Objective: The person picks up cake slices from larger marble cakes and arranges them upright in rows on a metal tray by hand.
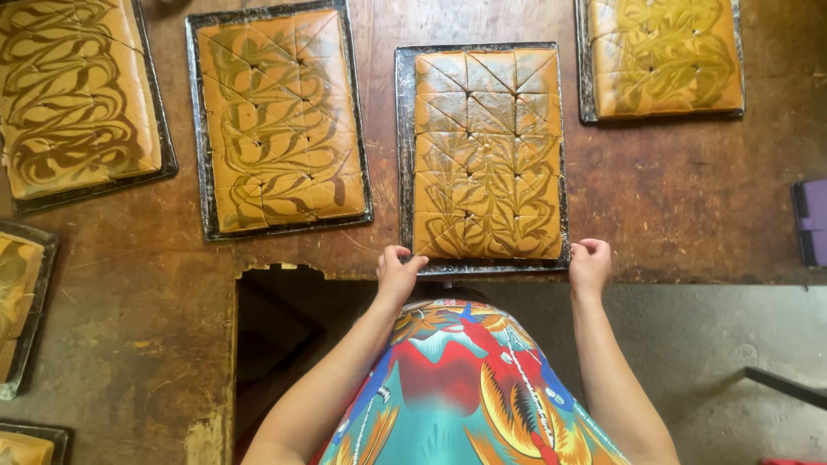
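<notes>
Below, both hands gripping the near edge of a dark baking tray (403, 155) of marbled cake cut into triangles, at the tabletop's (689, 198) front edge: left hand (397, 274) and right hand (590, 263), fingers clamped on its corners. Best kept level, pulled evenly. Similar trays (196, 129) close alongside, left and right; purple object (811, 222) far right.

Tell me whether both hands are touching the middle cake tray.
Touching. The head view shows the left hand and right hand gripping the near corners of the tray.
</notes>
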